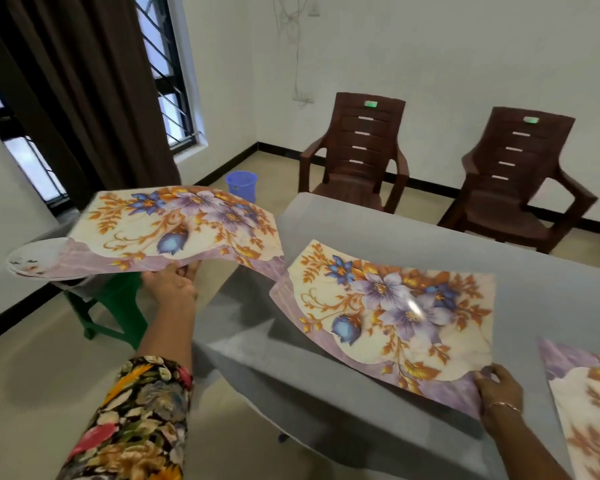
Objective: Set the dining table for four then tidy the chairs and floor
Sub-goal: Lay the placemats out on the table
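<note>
My left hand (170, 284) grips the near edge of a floral placemat (174, 225) and holds it in the air, left of the grey-clothed dining table (413, 233). My right hand (499, 388) pinches the near right corner of a second floral placemat (395, 313), which lies on the table's left end with its left edge curling over the cloth. A third placemat (589, 403) lies flat at the right edge of the view, partly cut off.
White plates (35, 259) are stacked on a green stool (111, 306) at the left, partly hidden by the held placemat. Two brown plastic chairs (357, 157) (513, 178) stand against the far wall. A blue basket (242, 185) sits on the floor near the curtain (84, 91).
</note>
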